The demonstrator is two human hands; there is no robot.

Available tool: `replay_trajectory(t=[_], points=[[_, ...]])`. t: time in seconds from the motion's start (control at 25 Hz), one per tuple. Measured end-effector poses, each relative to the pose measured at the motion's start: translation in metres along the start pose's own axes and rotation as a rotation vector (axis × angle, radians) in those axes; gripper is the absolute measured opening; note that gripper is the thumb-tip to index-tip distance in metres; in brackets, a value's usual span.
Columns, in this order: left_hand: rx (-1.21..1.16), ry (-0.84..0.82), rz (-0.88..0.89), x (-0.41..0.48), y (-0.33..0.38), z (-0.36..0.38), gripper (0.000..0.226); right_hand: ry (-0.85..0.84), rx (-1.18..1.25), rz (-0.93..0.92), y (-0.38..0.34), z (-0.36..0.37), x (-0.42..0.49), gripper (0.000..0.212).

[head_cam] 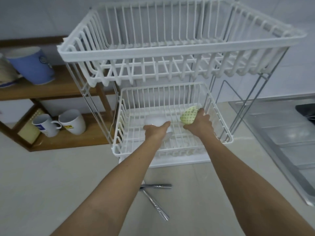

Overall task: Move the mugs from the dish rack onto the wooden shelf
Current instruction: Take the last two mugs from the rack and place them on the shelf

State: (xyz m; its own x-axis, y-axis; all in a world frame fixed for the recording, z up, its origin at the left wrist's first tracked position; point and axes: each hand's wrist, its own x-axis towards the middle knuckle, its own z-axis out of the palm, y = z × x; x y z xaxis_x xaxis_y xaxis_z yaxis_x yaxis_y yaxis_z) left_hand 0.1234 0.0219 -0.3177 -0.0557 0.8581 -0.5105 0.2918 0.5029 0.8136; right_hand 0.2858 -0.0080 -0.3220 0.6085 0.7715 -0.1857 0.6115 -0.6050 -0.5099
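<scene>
White mug: a plain white ceramic mug [156, 122] lies in the lower basket of the rack, at its left side, partly covered by the left hand.
Patterned mug: a pale yellow-green ceramic mug with a dotted pattern [188, 114] sits in the same basket, toward the back right corner.
Left grip: the left hand [156, 131] is closed over the white mug from above, fingers curled round its body.
Right grip: the right hand [200, 123] is closed on the patterned mug, thumb and fingers wrapped round its near side.
Dish rack: a two-tier white wire dish rack [172, 53] stands on the counter; its upper tier holds nothing visible, and both hands reach into the lower basket [170, 150].
Wooden shelf: a brown wooden shelf unit [68, 89] stands just left of the rack, touching or nearly touching its frame.
Shelf, lower level: two white mugs with printed labels [72, 122] stand upright side by side.
Shelf, upper level: a blue-and-white plastic tub [30, 65] rests tilted at the left.
Counter: a light tiled counter [51, 176] carries the rack; metal cutlery handles [155, 200] lie crossed in front of it, between the forearms.
Sink: a steel sink drainer [281, 142] lies to the right.
</scene>
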Motion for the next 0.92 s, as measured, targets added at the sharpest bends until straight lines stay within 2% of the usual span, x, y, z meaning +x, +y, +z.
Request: replay_trajectory(t=[0.2,0.36,0.44,0.6,0.68,0.76,0.8,0.92], points=[[0.005,-0.114,0.056,0.005,-0.005,-0.021,0.079,0.064,0.189,-0.069,0.012,-0.003,-0.003,0.097],[-0.046,-0.231,0.224,-0.016,0.001,-0.062,0.066,0.065,0.665,-0.164,0.013,-0.015,-0.014,0.096],[-0.075,-0.316,0.322,-0.034,-0.003,-0.087,0.071,-0.051,0.856,-0.243,0.008,-0.023,-0.028,0.094],[-0.111,-0.433,0.428,-0.070,-0.025,-0.144,0.080,-0.400,1.019,-0.446,-0.007,-0.029,-0.071,0.082],[-0.167,-0.471,0.444,-0.086,-0.042,-0.176,0.087,-0.609,1.091,-0.479,-0.017,-0.028,-0.097,0.092],[-0.251,-0.488,0.422,-0.098,-0.063,-0.208,0.086,-0.800,1.072,-0.512,-0.030,-0.027,-0.125,0.108],[-0.295,-0.504,0.406,-0.102,-0.074,-0.225,0.090,-0.902,1.024,-0.549,-0.039,-0.027,-0.139,0.107],[-0.504,-0.504,0.341,-0.106,-0.103,-0.267,0.101,-1.114,0.891,-0.702,-0.069,-0.022,-0.178,0.087]])
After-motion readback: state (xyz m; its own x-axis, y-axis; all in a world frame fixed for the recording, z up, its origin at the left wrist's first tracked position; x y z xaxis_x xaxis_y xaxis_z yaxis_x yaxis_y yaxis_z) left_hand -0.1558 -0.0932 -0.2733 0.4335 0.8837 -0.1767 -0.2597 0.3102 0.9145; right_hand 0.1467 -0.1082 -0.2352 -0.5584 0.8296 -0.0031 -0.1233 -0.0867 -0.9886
